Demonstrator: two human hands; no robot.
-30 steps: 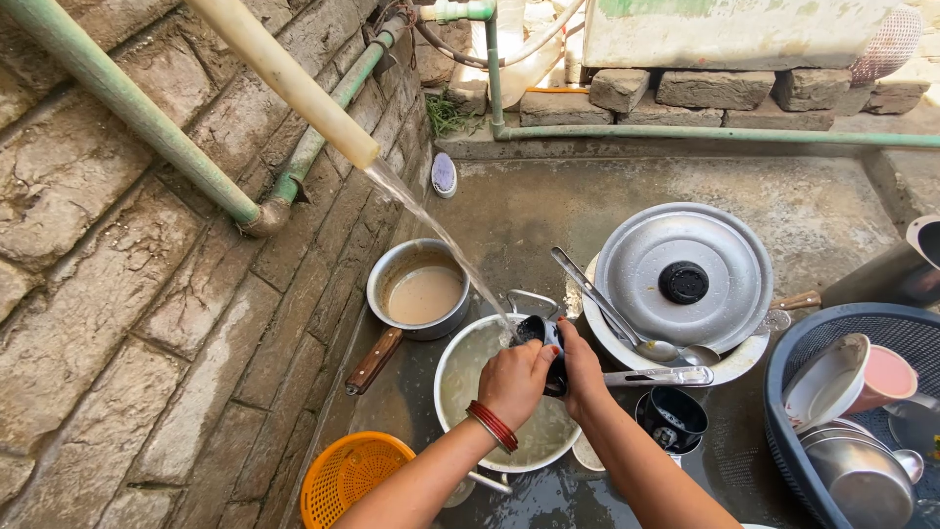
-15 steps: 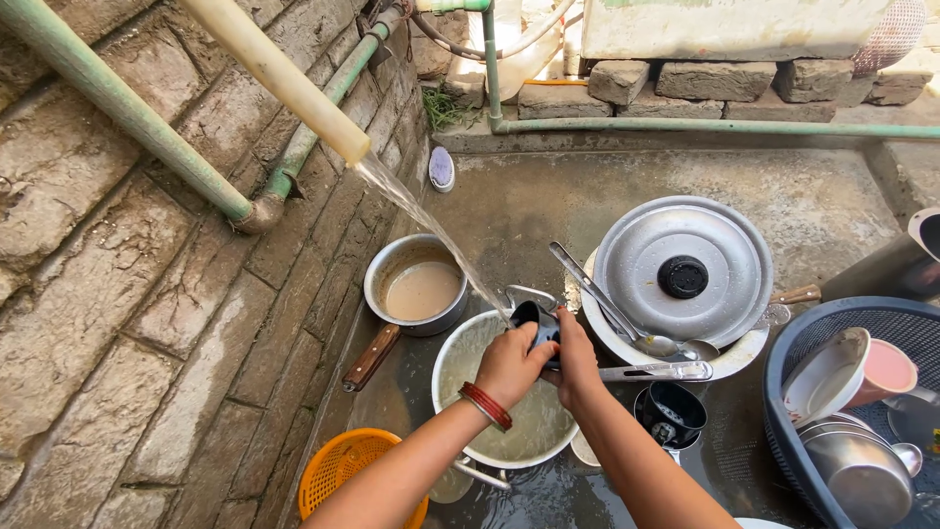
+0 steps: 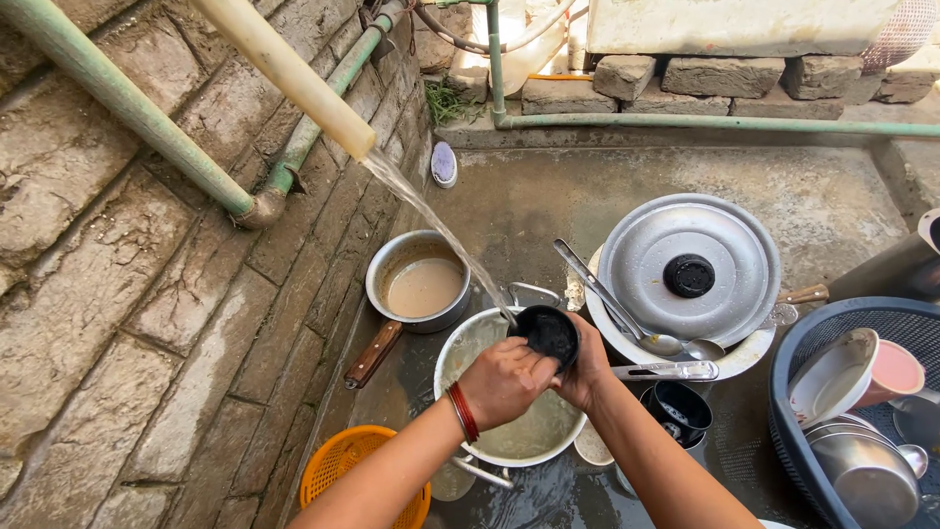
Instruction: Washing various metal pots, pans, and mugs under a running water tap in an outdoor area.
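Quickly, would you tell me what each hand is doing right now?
Left hand: closed on the small black cup, held under the water stream.
Right hand: closed on the same cup, on its other side.

Glossy black cup (image 3: 548,334), matt metal lid (image 3: 685,269), rough stone wall (image 3: 117,294).

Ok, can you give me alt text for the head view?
Both hands, left hand and right hand, hold a small black cup under water pouring from a pale pipe, above a large water-filled pot; a saucepan sits beside it.
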